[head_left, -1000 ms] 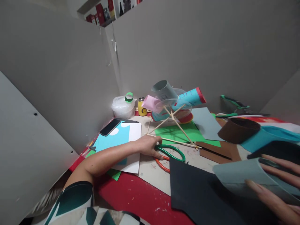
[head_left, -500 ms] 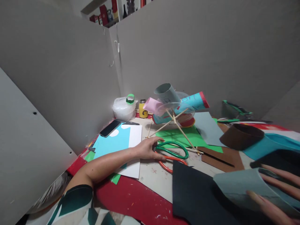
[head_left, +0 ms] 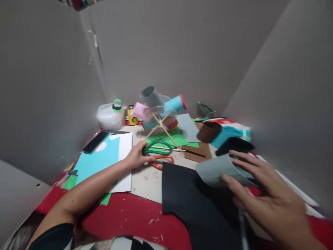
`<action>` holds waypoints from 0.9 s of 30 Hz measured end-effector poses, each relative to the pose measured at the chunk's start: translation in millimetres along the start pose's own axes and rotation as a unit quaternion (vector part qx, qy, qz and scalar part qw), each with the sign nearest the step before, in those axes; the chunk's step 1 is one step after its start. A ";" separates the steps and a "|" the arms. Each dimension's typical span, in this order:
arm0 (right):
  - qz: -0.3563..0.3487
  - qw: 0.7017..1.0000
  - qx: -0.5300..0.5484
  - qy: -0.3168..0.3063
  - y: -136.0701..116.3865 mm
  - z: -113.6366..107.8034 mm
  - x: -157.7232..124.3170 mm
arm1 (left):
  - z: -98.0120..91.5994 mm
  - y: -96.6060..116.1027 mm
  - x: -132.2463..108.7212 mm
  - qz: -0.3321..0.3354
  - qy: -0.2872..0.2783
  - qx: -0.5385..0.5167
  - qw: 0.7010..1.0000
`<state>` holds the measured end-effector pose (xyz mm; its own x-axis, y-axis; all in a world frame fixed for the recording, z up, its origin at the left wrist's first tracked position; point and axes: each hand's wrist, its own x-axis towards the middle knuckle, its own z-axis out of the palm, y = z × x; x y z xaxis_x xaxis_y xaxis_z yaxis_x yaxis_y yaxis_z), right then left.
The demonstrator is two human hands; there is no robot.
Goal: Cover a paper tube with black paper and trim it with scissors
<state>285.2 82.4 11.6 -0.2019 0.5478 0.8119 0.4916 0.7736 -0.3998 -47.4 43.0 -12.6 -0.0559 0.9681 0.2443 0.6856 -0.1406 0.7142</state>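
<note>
My left hand [head_left: 139, 155] has its fingers closed on a pair of scissors, with a green handle loop [head_left: 159, 148] and an orange one pointing away from the palm. The blades are hidden by the hand. My right hand [head_left: 262, 187] grips a grey paper tube [head_left: 218, 170], thumb in front and fingers over its open end. Beneath that tube lies a sheet of black paper [head_left: 179, 191]. Beyond the scissors stands a stick frame [head_left: 160, 121] bearing a clear disc and grey, pink and blue paper tubes.
At left, a phone [head_left: 96, 142] rests by blue paper [head_left: 100, 159] on a white sheet. A plastic bag [head_left: 110, 117] and a yellow jar [head_left: 133, 117] stand at the back. Brown [head_left: 208, 131], blue and black paper rolls lie at right. Grey walls enclose the table.
The view has turned to the right, so everything sits further left in the picture and more of my right hand shows. Both hands keep their holds.
</note>
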 end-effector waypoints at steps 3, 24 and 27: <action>0.049 0.998 0.033 0.011 1.0 -6.2 -0.3 | 0.7 -1.4 4.0 0.004 -0.009 -0.001 1.000; 0.079 0.992 0.064 0.080 0.7 -14.1 2.0 | 28.9 50.3 -10.7 0.070 -0.146 0.178 0.971; 0.068 0.992 0.039 0.098 1.5 -14.1 1.3 | 38.3 55.6 -8.7 0.065 -0.167 0.212 0.961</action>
<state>297.6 79.8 18.0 0.0341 0.5832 0.8116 0.4346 0.7226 -0.5375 19.0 34.7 -0.1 0.2385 0.9704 0.0387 0.9091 -0.2371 0.3426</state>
